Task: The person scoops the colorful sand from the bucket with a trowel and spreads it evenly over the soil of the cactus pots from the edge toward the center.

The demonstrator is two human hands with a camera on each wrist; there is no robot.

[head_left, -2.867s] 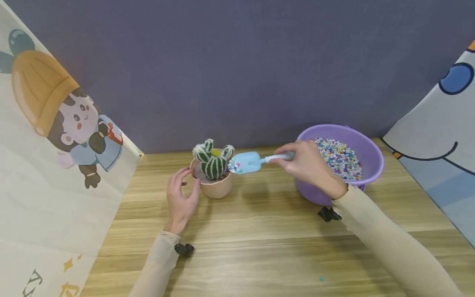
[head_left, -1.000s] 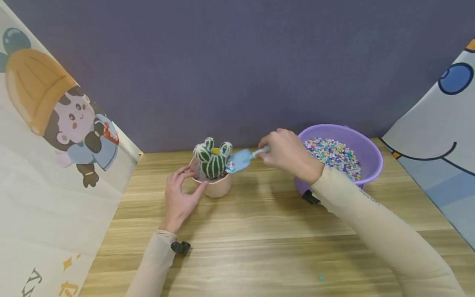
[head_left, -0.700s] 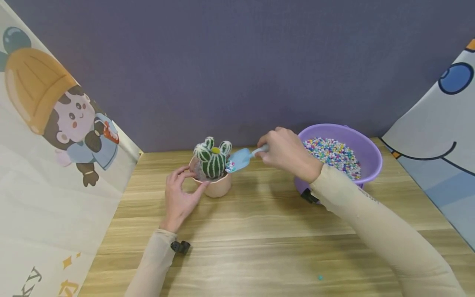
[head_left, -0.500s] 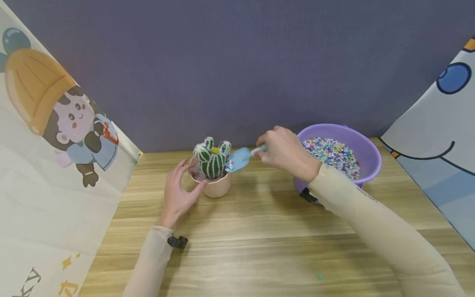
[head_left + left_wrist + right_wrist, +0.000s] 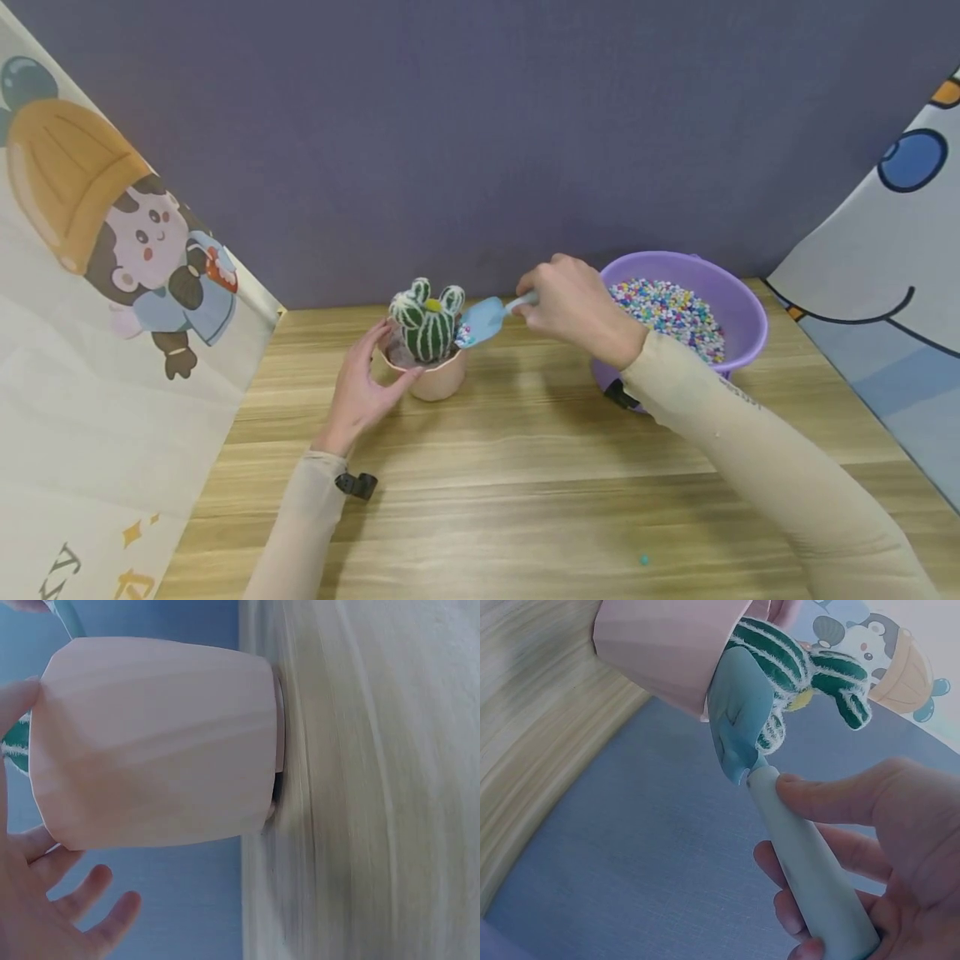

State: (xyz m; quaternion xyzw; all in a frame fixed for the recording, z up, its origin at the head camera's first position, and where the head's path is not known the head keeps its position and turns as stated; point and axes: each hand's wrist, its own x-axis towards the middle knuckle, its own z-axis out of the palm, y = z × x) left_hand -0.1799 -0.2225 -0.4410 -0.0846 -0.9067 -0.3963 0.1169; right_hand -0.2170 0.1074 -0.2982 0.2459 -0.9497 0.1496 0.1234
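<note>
In our right hand we hold a light blue scoop, fingers wrapped round its handle, blade sloping down. A few coloured beads sit at its tip, which reaches the rim of a pale pink pot, close beside the cactus. With our left hand we pinch the pot's opposite side between thumb and fingers; it stands on the tabletop. Farther right, a purple bucket holds a bed of mixed beads. We judge the step in hand to be emptying the scoop into the pot; the next move seems to call for a steeper tilt, pot kept steady.
</note>
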